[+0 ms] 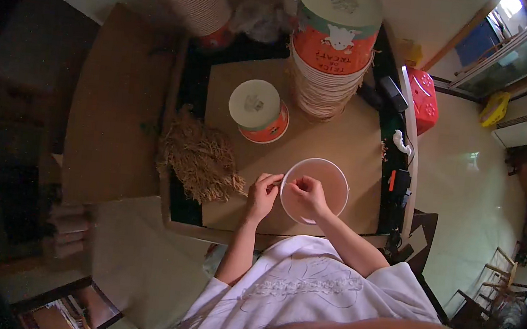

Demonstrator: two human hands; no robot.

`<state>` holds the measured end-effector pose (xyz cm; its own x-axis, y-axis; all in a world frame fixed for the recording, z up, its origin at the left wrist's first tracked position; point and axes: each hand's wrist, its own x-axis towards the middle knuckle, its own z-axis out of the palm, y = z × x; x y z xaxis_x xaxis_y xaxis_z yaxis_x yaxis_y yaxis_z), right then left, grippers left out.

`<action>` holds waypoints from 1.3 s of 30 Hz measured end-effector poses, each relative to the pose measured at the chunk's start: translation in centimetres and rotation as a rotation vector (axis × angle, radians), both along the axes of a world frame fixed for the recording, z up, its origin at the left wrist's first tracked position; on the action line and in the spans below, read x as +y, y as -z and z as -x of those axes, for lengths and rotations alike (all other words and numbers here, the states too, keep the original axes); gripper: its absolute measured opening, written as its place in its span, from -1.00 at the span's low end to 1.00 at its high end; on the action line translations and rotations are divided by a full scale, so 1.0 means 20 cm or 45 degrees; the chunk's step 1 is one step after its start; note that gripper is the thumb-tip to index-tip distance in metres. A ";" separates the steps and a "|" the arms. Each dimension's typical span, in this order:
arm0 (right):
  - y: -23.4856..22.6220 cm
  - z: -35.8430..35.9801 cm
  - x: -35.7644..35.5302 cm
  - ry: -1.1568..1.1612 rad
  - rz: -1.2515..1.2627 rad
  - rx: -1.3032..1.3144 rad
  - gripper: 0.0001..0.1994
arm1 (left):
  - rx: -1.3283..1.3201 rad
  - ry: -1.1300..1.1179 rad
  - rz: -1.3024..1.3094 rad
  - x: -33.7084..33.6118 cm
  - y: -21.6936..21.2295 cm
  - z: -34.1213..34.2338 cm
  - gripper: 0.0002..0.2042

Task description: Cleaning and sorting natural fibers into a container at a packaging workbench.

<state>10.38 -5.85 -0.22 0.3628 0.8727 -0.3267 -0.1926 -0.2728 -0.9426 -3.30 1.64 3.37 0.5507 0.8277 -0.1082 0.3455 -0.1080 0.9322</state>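
Observation:
A round bucket (336, 183), pale inside, stands mouth up near the table's front edge. Outside its left rim is my left hand (263, 196), its thumb and fingers closed together against the wall. My right hand (309, 195) reaches over the mouth, fingertips pinched at the inner side of that same wall. Whatever the fingertips hold is too small to make out. Left of my left hand lies a tangled heap of brown twine cords (198, 155). Behind it sits an upturned orange bucket (267, 129) with a pale green base.
A tall stack of upturned orange buckets (332, 57) with twine rises at the back, and another stack (193, 2) stands back left. Cardboard (349, 131) covers the tabletop. Along the right edge lie a black device (393, 93) and white crumpled tissue (401, 142). A red stool (423, 99) stands beyond.

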 end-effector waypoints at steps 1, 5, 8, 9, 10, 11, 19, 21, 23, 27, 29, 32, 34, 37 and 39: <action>0.01 -0.01 0.00 -0.022 -0.011 -0.004 -0.92 | 0.001 -0.001 0.000 0.00 0.00 0.00 -0.71; 0.02 -0.02 0.01 -0.115 0.004 -0.106 -0.91 | -0.021 0.012 0.002 0.00 0.01 0.00 -0.72; 0.01 -0.02 0.02 -0.142 -0.012 -0.096 -0.90 | -0.051 -0.003 0.024 0.00 0.03 0.00 -0.73; 0.01 -0.02 0.02 -0.145 -0.013 -0.098 -0.90 | -0.059 -0.011 0.033 0.00 0.03 0.00 -0.74; 0.00 -0.02 0.02 -0.136 -0.009 -0.106 -0.90 | -0.062 -0.014 0.032 0.00 0.03 0.00 -0.74; 0.00 -0.02 0.03 -0.127 -0.006 -0.114 -0.89 | -0.033 -0.005 0.006 0.00 0.03 0.00 -0.75; -0.13 -0.03 0.04 -0.151 0.005 -0.198 -0.91 | 0.057 0.011 -0.194 0.02 0.06 -0.01 -0.89; -0.17 -0.05 0.02 -0.199 0.002 -0.239 -0.91 | 0.114 -0.008 -0.195 0.01 0.06 -0.02 -0.94; -0.19 -0.09 -0.03 0.070 -0.081 0.427 -0.90 | 0.038 -0.072 -0.043 0.01 0.09 -0.02 -0.96; -0.34 -0.13 -0.09 -0.204 0.067 -0.662 -0.90 | -0.097 -0.137 0.100 0.00 0.14 -0.01 -0.95; -0.31 -0.13 -0.08 -0.241 0.055 -0.653 -0.92 | -0.168 -0.168 0.115 0.00 0.16 -0.01 -0.93; -0.29 -0.14 -0.08 -0.225 -0.033 -0.361 -0.95 | -0.217 -0.197 0.152 0.00 0.13 0.00 -0.90; -0.30 -0.13 -0.08 -0.174 -0.106 -0.080 -0.95 | -0.197 -0.197 0.180 0.00 0.07 0.02 -0.89; -0.35 -0.12 -0.08 -0.144 -0.116 0.120 -0.94 | -0.305 -0.208 0.220 -0.03 -0.04 0.04 -0.89; -0.35 -0.11 -0.09 -0.142 -0.140 0.153 -0.91 | -0.416 -0.108 0.529 -0.04 -0.12 0.02 -0.89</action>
<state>12.62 -7.66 6.72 0.2263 0.9381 -0.2624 -0.2799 -0.1954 -0.9399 -3.71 0.77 5.84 0.5435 0.7946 -0.2706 0.0216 0.3090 0.9508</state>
